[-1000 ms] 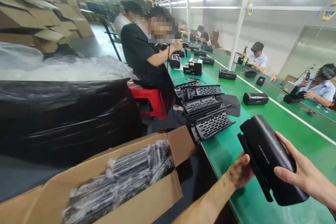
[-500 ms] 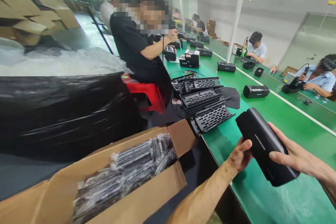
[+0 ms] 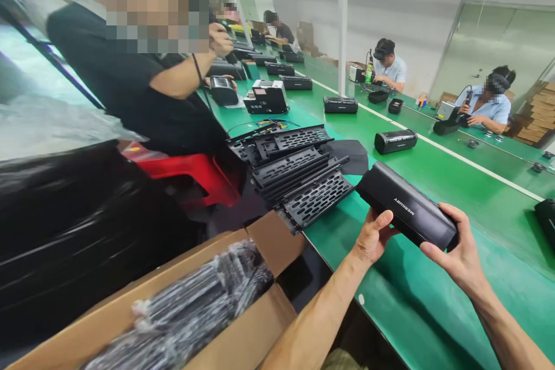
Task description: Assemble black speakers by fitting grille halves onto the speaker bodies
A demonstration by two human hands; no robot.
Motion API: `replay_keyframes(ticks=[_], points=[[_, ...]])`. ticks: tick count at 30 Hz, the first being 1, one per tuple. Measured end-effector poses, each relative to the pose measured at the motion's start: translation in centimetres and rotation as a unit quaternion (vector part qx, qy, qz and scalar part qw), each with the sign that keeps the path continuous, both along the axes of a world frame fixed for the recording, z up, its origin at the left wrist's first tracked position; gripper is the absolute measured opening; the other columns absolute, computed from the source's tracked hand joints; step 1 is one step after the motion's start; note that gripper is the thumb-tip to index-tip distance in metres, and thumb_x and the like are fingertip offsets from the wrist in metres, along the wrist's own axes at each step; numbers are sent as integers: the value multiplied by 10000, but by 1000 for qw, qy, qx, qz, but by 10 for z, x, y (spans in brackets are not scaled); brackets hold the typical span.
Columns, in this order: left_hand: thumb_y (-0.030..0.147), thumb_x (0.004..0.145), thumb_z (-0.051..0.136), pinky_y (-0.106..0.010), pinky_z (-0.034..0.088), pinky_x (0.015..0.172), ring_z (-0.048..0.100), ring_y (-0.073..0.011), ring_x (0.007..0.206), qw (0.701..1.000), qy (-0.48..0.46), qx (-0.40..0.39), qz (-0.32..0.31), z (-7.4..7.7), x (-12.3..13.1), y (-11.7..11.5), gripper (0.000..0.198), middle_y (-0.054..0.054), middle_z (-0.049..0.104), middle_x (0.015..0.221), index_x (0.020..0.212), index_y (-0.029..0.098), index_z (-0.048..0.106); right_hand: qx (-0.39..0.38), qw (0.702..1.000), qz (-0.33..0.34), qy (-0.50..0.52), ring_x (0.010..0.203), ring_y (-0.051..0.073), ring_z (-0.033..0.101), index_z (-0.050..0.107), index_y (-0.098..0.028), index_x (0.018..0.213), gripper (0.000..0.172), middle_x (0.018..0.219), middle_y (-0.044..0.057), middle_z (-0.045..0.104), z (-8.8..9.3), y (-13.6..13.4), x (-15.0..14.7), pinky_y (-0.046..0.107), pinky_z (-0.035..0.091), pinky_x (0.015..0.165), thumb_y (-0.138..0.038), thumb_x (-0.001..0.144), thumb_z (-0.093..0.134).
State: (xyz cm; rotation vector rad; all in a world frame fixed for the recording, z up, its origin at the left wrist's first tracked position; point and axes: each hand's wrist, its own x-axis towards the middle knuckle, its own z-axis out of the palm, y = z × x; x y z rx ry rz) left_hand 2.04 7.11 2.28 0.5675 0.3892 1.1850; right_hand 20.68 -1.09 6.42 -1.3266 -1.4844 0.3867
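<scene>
Both my hands hold a long black speaker (image 3: 403,206) with white lettering on its side, a little above the green conveyor table (image 3: 437,312). My left hand (image 3: 372,236) grips its near underside, thumb up against the casing. My right hand (image 3: 455,251) wraps round its right end. Just left of the speaker lies a pile of black perforated grille panels (image 3: 299,173) at the table's edge.
An open cardboard box (image 3: 243,335) of plastic-wrapped black parts stands below left. A person in black sits on a red stool (image 3: 191,170) close by. More speakers (image 3: 395,141) lie along the belt, another dark one (image 3: 547,217) at right. Other workers sit across the line.
The speaker has moved away from me and turned more level, with its lettered side facing me. My view has swung right and closer to the seated person.
</scene>
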Motion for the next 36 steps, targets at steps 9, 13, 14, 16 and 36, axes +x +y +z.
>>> replay_keyframes(ticks=[9, 13, 14, 16, 36], points=[[253, 571, 986, -496, 348, 1248, 462, -416, 1483, 943, 198, 264, -44, 45, -71, 40, 1081, -120, 540, 1590, 1558, 282, 546, -51, 997, 59, 0, 1257, 368, 615, 586, -315, 1370, 773, 1427, 114, 618, 17, -16, 48, 508, 500, 1083, -625, 721, 869], [284, 615, 945, -456, 491, 1092, 632, -379, 1242, 934, 217, 277, -58, 50, -65, 39, 952, -101, 678, 1368, 1501, 249, 599, -67, 996, 61, 14, 1214, 356, 644, 594, -320, 1348, 740, 1399, 113, 638, 18, -14, 56, 491, 523, 1051, -639, 734, 855], [283, 608, 945, -441, 501, 1070, 643, -368, 1211, 938, 212, 269, -46, 48, -62, 37, 933, -95, 685, 1348, 1480, 245, 614, -80, 995, 64, 15, 1193, 353, 655, 594, -321, 1346, 739, 1388, 115, 646, 20, -14, 59, 487, 537, 1032, -645, 735, 853], [290, 590, 946, -430, 497, 1069, 648, -358, 1196, 952, 183, 242, -20, 39, -54, 30, 913, -88, 695, 1320, 1448, 235, 636, -100, 992, 74, 30, 1195, 356, 665, 571, -335, 1385, 790, 1410, 124, 639, 26, -13, 64, 487, 556, 1009, -667, 728, 856], [228, 579, 989, -462, 493, 1108, 565, -416, 1337, 951, 243, 189, -23, 30, -30, -14, 1092, -135, 609, 1449, 1562, 267, 514, -8, 914, 20, -406, 1302, 433, 567, 356, -328, 1655, 1009, 1484, 179, 568, 19, -15, 33, 660, 414, 1098, -142, 746, 752]])
